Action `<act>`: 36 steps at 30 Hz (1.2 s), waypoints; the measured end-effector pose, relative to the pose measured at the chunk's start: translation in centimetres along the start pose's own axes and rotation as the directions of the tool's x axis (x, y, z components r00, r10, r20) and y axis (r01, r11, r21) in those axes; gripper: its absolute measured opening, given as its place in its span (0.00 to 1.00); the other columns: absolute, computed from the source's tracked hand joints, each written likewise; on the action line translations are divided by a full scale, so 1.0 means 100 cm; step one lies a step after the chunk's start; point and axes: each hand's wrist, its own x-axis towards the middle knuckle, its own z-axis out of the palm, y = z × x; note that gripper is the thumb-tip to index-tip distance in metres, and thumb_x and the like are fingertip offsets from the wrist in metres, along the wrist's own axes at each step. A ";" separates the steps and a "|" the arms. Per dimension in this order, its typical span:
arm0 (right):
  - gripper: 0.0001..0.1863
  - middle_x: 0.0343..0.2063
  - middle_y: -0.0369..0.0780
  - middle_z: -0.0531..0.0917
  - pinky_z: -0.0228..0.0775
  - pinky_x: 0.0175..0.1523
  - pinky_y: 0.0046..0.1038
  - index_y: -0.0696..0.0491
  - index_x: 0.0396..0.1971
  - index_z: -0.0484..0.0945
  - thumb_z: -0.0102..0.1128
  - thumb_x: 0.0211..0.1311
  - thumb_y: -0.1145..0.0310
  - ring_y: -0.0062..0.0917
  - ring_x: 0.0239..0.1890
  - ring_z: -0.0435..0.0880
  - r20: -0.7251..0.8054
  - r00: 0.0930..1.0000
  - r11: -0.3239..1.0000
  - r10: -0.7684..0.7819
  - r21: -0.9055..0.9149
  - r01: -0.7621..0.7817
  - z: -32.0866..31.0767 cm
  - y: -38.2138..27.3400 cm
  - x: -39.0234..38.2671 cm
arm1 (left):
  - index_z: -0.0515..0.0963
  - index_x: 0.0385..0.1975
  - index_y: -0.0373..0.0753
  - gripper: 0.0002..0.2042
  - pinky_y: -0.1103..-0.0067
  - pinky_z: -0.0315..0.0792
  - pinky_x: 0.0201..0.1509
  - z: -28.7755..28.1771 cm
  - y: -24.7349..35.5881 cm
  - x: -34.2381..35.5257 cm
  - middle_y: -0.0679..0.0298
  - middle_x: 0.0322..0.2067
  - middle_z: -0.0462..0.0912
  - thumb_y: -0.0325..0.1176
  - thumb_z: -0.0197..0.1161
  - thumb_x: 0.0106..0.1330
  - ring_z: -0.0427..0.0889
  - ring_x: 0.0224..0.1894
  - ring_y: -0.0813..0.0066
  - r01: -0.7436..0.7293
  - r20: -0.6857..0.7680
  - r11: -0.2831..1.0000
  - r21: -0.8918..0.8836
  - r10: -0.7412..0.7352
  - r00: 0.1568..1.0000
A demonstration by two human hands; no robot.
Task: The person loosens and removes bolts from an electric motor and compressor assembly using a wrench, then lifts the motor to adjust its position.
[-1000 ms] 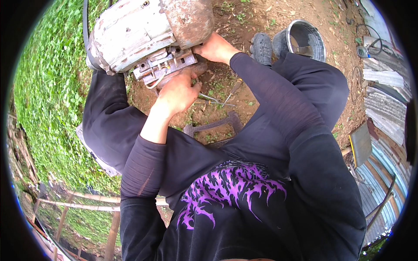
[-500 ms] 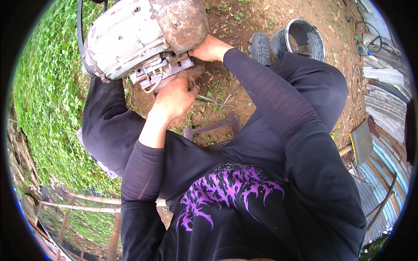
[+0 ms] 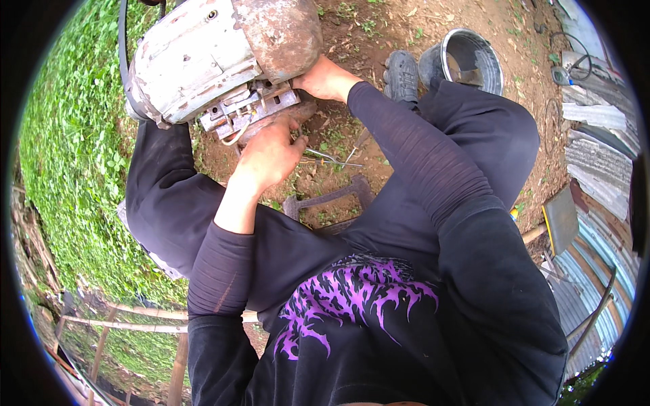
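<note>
A worn pale metal motor with a rusted end cover [image 3: 196, 57] fills the top left, a black belt [image 3: 124, 68] at its left side. Its bracketed base [image 3: 217, 116] points toward me. My right hand [image 3: 323, 80] grips the lower right end, fingertips hidden beneath the rusty cover. My left hand [image 3: 271, 150] is curled just below the base, against a rusty rounded piece [image 3: 305, 110]; what its fingers hold is hidden. Thin hand tools [image 3: 328, 160] lie on the dirt beside it. A rusty metal frame [image 3: 325, 199] rests between my legs.
A bucket [image 3: 474, 61] stands beside my shoe [image 3: 401, 78] at upper right. Corrugated sheets [image 3: 596, 162], a flat panel with a yellow edge [image 3: 562, 220] and a coiled cable [image 3: 581, 64] lie right. Grass [image 3: 68, 169] covers the left, with bamboo poles [image 3: 135, 323] at lower left.
The motor has shifted slightly left and down in the view, and my right hand has moved with it. My left hand stays in much the same curled position below the base.
</note>
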 end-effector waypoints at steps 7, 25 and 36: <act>0.20 0.47 0.50 0.83 0.71 0.58 0.33 0.58 0.48 0.79 0.61 0.54 0.71 0.41 0.52 0.81 0.174 0.983 0.975 0.052 -0.222 -0.013 -0.016 -0.018 0.009 | 0.74 0.47 0.32 0.17 0.67 0.73 0.43 0.002 -0.001 0.001 0.49 0.26 0.82 0.37 0.62 0.64 0.83 0.36 0.54 -0.013 -0.004 1.000 0.008 0.013 1.000; 0.22 0.50 0.49 0.83 0.69 0.58 0.28 0.61 0.51 0.78 0.63 0.55 0.74 0.31 0.51 0.79 0.162 0.969 0.963 0.189 0.162 -0.215 -0.011 -0.024 0.003 | 0.74 0.47 0.31 0.17 0.66 0.72 0.44 0.001 -0.001 0.001 0.48 0.28 0.81 0.37 0.61 0.64 0.82 0.36 0.53 -0.004 0.012 1.000 -0.013 0.004 1.000; 0.22 0.47 0.49 0.83 0.70 0.59 0.31 0.59 0.50 0.78 0.64 0.52 0.73 0.37 0.51 0.81 0.037 0.993 0.992 0.113 0.052 -0.115 -0.010 -0.021 -0.001 | 0.73 0.46 0.32 0.16 0.67 0.72 0.41 0.003 -0.001 0.003 0.49 0.26 0.81 0.37 0.60 0.65 0.82 0.34 0.56 -0.037 0.007 0.999 -0.028 0.037 0.999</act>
